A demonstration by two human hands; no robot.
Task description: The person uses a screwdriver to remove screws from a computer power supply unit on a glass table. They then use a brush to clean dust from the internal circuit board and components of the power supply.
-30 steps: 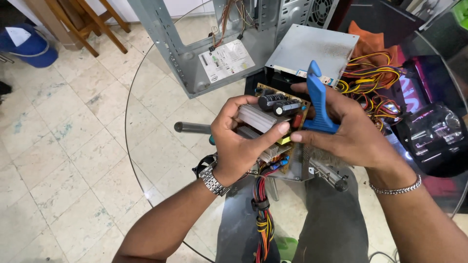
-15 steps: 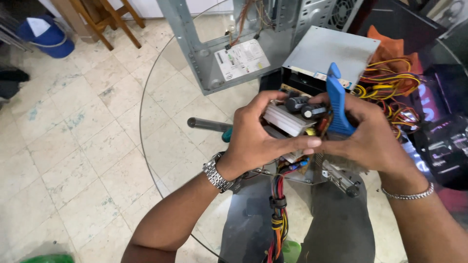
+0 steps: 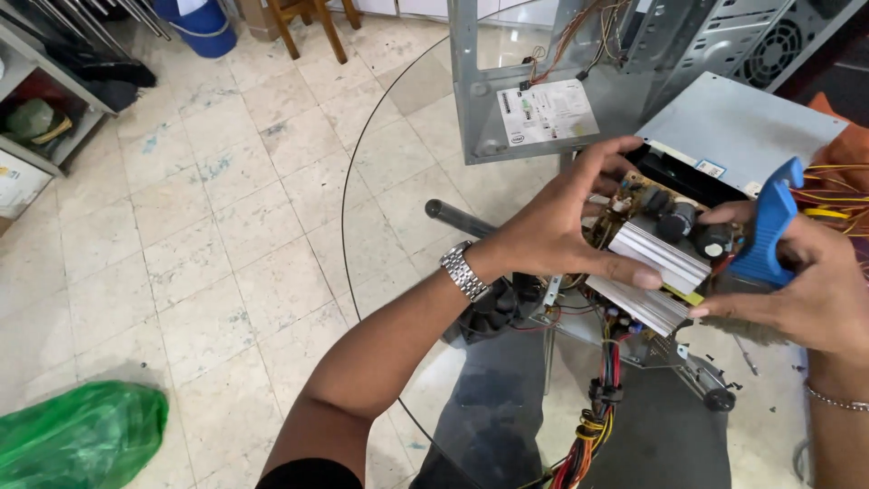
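A round glass desk (image 3: 398, 172) is set on a pale tiled floor (image 3: 181, 235). An open metal computer case (image 3: 579, 81) is stood at its far edge, with a grey metal cover (image 3: 733, 127) beside it. Near the floor's lower left corner a green plastic bag (image 3: 81, 435) is seen.

bare forearms, left hand (image 3: 552, 231) with a silver link wristwatch (image 3: 463, 270), right hand (image 3: 819, 290) with a thin silver chain bracelet (image 3: 837, 398), dark sleeve edge at upper left arm

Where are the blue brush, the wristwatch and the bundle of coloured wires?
blue brush (image 3: 769, 231), head view, on its handle.
wristwatch (image 3: 463, 270), head view, on the metal band.
bundle of coloured wires (image 3: 597, 418), head view, mid-bundle.
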